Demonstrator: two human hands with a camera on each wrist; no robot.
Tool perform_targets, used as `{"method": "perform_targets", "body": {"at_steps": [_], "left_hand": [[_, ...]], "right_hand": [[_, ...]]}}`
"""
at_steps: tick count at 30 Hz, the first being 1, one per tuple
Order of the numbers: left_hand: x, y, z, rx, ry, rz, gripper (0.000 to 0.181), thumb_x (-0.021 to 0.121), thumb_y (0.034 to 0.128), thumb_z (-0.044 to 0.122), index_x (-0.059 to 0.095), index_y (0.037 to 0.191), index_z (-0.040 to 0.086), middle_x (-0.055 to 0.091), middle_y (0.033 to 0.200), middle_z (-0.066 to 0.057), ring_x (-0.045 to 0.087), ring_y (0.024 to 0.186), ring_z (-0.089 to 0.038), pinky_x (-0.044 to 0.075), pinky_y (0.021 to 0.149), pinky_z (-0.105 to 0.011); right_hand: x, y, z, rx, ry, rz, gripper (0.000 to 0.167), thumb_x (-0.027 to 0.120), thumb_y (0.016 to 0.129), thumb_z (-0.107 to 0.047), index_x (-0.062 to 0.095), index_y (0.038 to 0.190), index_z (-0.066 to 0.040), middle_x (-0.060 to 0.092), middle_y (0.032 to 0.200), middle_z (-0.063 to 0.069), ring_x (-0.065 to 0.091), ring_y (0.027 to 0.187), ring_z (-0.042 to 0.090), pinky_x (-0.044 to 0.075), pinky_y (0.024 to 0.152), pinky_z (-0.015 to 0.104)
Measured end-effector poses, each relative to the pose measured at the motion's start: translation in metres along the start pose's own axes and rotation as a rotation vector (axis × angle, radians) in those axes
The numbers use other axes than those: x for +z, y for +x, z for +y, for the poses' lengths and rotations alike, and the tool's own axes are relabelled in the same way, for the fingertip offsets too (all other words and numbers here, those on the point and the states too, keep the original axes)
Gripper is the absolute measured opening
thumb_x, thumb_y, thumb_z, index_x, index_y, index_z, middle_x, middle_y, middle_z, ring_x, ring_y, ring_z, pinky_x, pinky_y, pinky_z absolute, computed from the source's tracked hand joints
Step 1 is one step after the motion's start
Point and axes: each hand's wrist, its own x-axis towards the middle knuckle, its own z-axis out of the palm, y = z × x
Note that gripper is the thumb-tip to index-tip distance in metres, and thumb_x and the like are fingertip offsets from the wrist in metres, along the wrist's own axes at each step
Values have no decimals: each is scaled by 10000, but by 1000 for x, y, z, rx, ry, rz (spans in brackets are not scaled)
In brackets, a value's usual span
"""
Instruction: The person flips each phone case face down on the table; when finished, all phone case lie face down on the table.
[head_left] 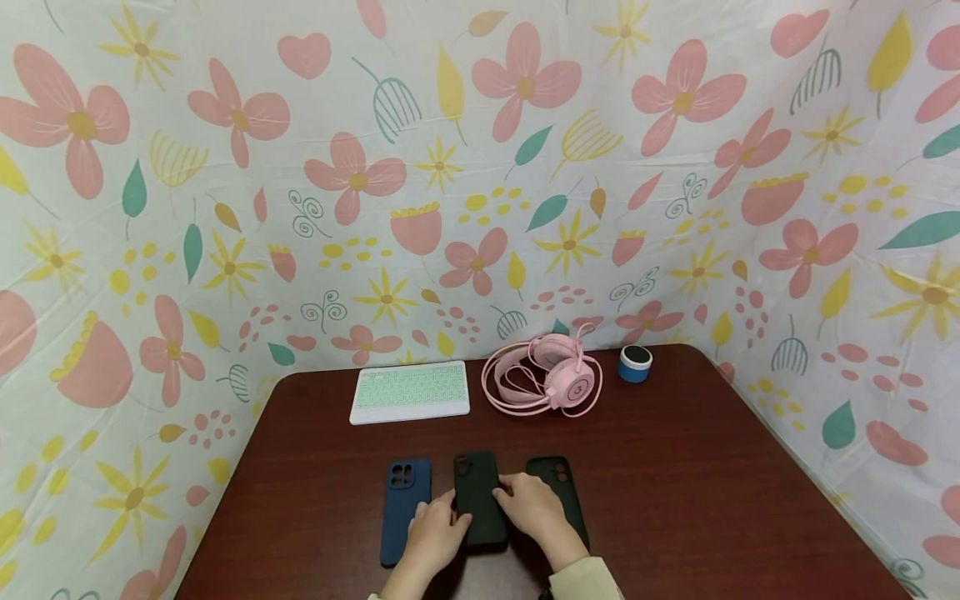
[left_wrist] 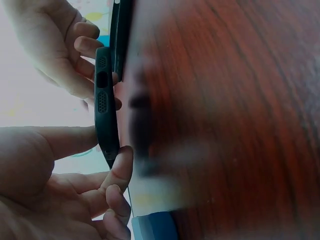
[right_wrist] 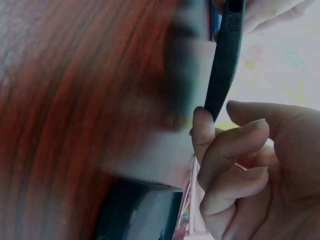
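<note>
Between a blue phone case point(head_left: 405, 512) and another black case point(head_left: 572, 500), the middle black phone case point(head_left: 482, 504) is held by both hands. The left hand point(head_left: 435, 533) grips its left edge with thumb and fingers, and the right hand point(head_left: 534, 508) pinches its right edge. From the left wrist view, the case's end with port cutouts point(left_wrist: 104, 95) shows raised above the table, the left hand point(left_wrist: 60, 185) at its near end. In the right wrist view the right hand's point(right_wrist: 255, 165) thumb and fingers meet at the case's point(right_wrist: 225, 65) lower edge.
Along the back of the brown table point(head_left: 322, 475) lie a white keyboard with green keys point(head_left: 410, 392), pink headphones point(head_left: 551, 375) and a small blue round device point(head_left: 634, 364). Behind hangs a flower-patterned curtain point(head_left: 480, 192).
</note>
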Motion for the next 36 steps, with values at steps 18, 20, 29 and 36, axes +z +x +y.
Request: {"method": "perform_targets", "body": {"at_steps": [18,20,29,36], "left_hand": [[3,5,-1,-17,65,10,502,690,900,244,568,1303,-28,642,1086,-131,494,911,-322,387,739,-529],[3,6,0,-32,74,7,499,692,897,241,571,1299,-30,619,1179,-170,503,958,-350,390,765,-561],[7,6,2,-50,119,10,496,692,896,236,575,1279,-57,624,1146,-190,495,866,-318,403,707,-518],[15,7,5,-36,252,73,493,722,870,256,609,1247,-42,647,993,-135,453,776,-261,402,640,-438]], "right_hand": [[11,-2,2,6,25,21,347,629,923,-175,655,1226,-8,493,541,-2,360,403,115,296,399,285],[12,-2,2,3,29,26,345,632,920,-169,655,1222,-3,488,534,-1,359,403,114,294,398,284],[13,-2,2,7,20,33,373,651,910,-174,639,1252,-27,497,545,-16,392,415,124,303,400,290],[9,-4,0,-15,-4,24,419,679,894,-192,625,1267,-9,506,571,-42,460,457,132,343,422,298]]}}
